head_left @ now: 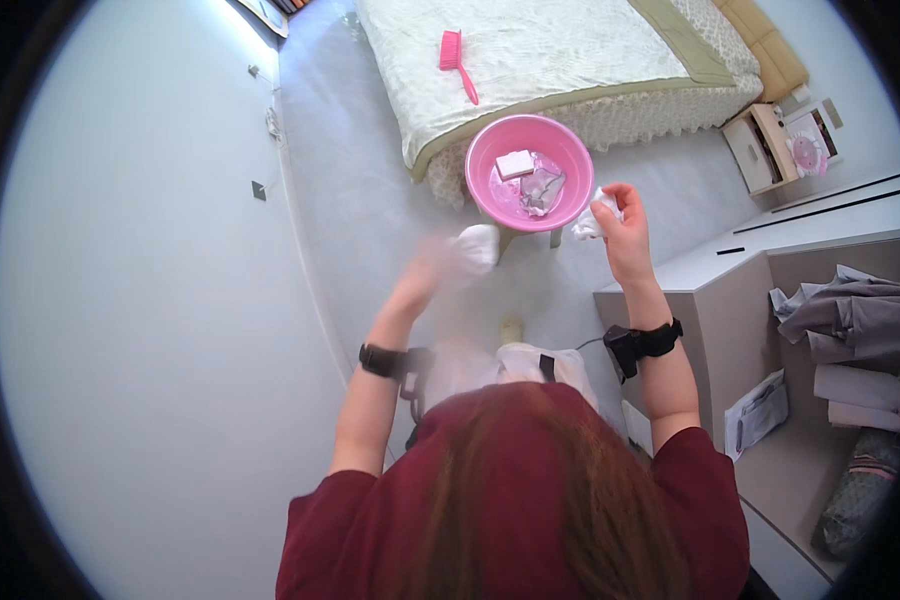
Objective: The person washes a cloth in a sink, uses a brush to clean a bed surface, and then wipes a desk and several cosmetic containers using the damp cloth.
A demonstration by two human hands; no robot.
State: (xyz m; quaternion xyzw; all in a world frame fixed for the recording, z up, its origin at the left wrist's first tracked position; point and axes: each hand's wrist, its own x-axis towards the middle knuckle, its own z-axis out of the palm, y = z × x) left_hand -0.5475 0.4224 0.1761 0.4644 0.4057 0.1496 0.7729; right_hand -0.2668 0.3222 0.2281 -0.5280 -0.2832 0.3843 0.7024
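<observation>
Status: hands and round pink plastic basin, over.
Left hand blurred at bunched white cloth, grip unclear. Right hand pinching crumpled white fabric beside basin. No obstruction seen.

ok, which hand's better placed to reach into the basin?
Right, probably. The right hand, holding a white cloth, is just beside the basin. The left hand, blurred and holding another white cloth, looks farther from it. Neither is free, though.
</observation>
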